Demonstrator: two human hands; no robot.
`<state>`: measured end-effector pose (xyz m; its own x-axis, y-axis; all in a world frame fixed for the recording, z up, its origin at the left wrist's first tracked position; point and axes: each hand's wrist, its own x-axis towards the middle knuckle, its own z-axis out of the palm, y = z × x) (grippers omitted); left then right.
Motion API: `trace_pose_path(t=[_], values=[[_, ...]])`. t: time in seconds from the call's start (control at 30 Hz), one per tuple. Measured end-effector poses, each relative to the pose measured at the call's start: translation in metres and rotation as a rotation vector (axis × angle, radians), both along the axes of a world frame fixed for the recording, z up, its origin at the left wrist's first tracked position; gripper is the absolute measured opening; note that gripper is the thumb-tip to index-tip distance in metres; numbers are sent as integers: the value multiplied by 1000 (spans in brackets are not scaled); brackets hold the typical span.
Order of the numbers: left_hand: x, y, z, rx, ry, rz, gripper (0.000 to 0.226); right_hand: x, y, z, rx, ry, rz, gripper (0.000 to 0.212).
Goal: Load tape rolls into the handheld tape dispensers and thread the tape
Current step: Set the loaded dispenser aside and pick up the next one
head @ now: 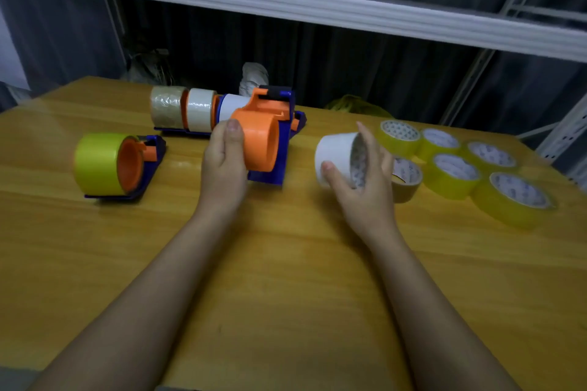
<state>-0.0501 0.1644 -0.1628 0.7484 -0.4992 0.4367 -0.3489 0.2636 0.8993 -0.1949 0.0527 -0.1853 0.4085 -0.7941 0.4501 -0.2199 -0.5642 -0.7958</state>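
The left hand steadies the empty dispenser on the bench, its grip curled round the orange hub; the right hand clasps a white tape roll just beside it, likely needing its core lined up with the hub

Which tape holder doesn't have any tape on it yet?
The dispenser that the left hand holds: its orange drum is bare. The dispenser at the far left carries a yellow-green roll, and those behind carry rolls too.
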Motion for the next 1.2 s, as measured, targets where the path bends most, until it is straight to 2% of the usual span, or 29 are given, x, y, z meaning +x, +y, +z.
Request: trace_pose_path(t=[0.1,0.2,0.37,0.57,0.73,0.9,1.1,1.2], values=[[-6,-1,0,-6,-33,-26,27,0,1,-3,-190,322,-41,91],[-9,-2,-1,6,-50,-25,27,2,-1,-5,-233,487,-93,97],[-9,-5,0,18,-65,-24,27,0,-5,-7,-221,560,-169,89],[-9,-22,19,18,-102,-47,29,-2,-19,16,-298,328,-226,48],[-10,-53,39,72,-104,-80,30,2,-65,44,-237,490,-271,39],[-13,-85,54,140,-124,-90,31,3,-117,53,-84,706,-317,49],[-3,-118,52,225,-84,-156,41,10,-162,53,3,970,-297,82],[0,-126,51,239,-98,-168,39,16,-174,56,58,1112,-295,101]])
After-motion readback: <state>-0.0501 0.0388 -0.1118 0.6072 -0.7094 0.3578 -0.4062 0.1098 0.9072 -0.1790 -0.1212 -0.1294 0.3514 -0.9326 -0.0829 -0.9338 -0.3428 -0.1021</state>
